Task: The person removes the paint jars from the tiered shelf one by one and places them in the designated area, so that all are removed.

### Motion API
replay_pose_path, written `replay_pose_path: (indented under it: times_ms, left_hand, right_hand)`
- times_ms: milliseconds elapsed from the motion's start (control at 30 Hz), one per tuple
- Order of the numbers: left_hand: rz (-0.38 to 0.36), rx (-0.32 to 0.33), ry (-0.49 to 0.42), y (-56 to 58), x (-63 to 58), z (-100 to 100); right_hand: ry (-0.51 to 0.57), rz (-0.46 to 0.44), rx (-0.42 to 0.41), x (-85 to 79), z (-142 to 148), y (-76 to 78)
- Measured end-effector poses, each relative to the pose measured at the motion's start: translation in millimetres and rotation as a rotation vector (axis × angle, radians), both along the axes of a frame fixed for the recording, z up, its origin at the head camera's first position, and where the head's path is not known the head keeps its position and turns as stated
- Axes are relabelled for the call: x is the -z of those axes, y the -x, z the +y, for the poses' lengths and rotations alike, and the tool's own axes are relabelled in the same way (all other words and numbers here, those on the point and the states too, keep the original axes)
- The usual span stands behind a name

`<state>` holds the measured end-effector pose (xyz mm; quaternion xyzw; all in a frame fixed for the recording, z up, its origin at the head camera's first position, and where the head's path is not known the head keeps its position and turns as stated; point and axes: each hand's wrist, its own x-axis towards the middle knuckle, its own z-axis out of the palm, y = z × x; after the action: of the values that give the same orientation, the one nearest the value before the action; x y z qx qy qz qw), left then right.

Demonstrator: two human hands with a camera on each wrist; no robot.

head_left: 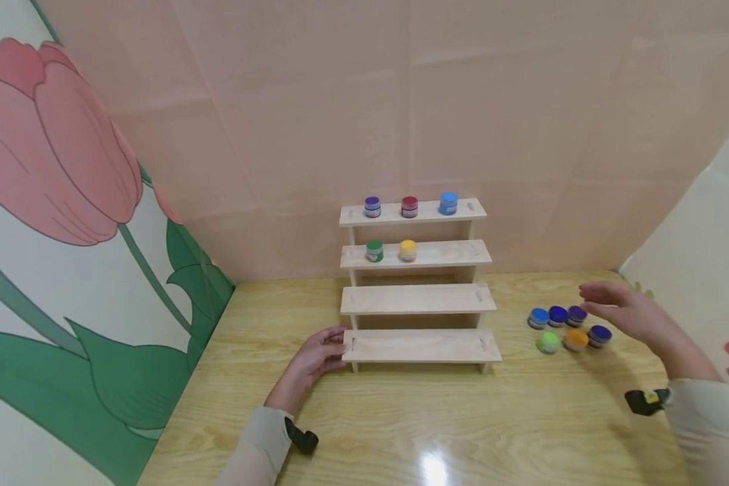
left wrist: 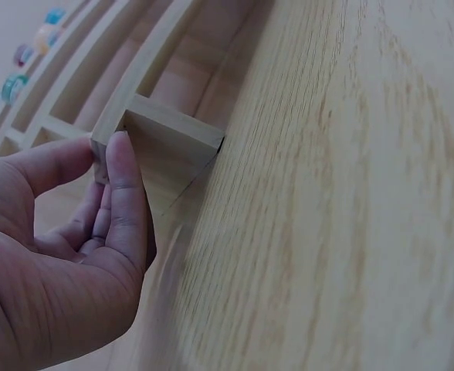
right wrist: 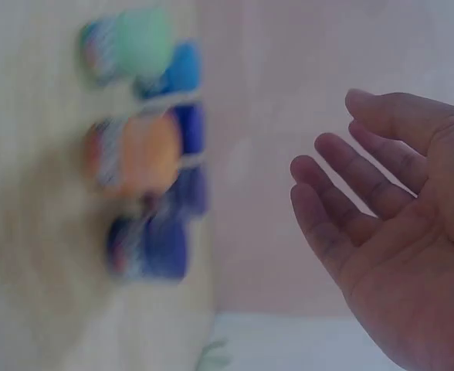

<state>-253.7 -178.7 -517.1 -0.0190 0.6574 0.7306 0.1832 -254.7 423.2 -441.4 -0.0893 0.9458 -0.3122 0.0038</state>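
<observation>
My left hand [head_left: 317, 352] pinches the left end of the lowest step of a stepped wooden rack [head_left: 422, 345]; in the left wrist view, thumb and fingers close on the board's edge. My right hand [head_left: 628, 314] hovers by several small paint jars on the table, fingers apart and holding nothing. Among these are a light green jar [head_left: 548, 342], an orange jar [head_left: 576, 339], a blue jar [head_left: 538, 318] and a dark blue jar [head_left: 599, 335]. On the rack's top step stand purple [head_left: 372, 207], dark red [head_left: 410, 207] and light blue jars [head_left: 448, 203].
On the second step are a green jar [head_left: 374, 251] and a yellow jar [head_left: 408, 251]. The lower two steps show bare wood. A pinkish sheet [head_left: 291, 135] hangs behind the wooden table [head_left: 401, 425]; a tulip-printed panel [head_left: 67, 169] stands at left, a pale panel [head_left: 705, 250] at right.
</observation>
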Motion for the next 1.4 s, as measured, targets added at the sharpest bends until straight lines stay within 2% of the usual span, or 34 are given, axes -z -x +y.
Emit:
replay_pose_path:
  times_ms: [100, 267, 467, 633, 867, 1033, 1400]
  left_hand:
    - [-0.001, 0.003, -0.009, -0.2, 0.8, 1]
    - [0.001, -0.015, -0.012, -1.4, -0.1, 1]
    - [0.000, -0.027, -0.014, -1.1, 0.1, 1]
    - [0.002, -0.016, -0.014, -1.2, 1.2, 1]
    - [-0.003, -0.011, -0.009, -0.8, 0.8, 0]
    - [0.001, -0.007, -0.016, -1.2, -0.2, 0]
    - [0.008, -0.010, -0.007, -1.1, 1.1, 0]
  right_hand:
    - [0.014, 0.042, -0.012, -16.5, -18, 1.4]
    - [0.028, 0.062, 0.010, -41.7, -52, 0.0]
    - [0.048, 0.037, 0.002, -58.9, -84, 4.7]
    - [0.106, 0.027, -0.018, -67.1, -107, 7.5]
    - [0.157, 0.075, -0.034, -77.5, -134, 16.6]
    - [0.220, 0.063, -0.066, -84.4, -153, 23.0]
    - [0.303, 0.068, -0.106, -84.9, -189, 38.3]
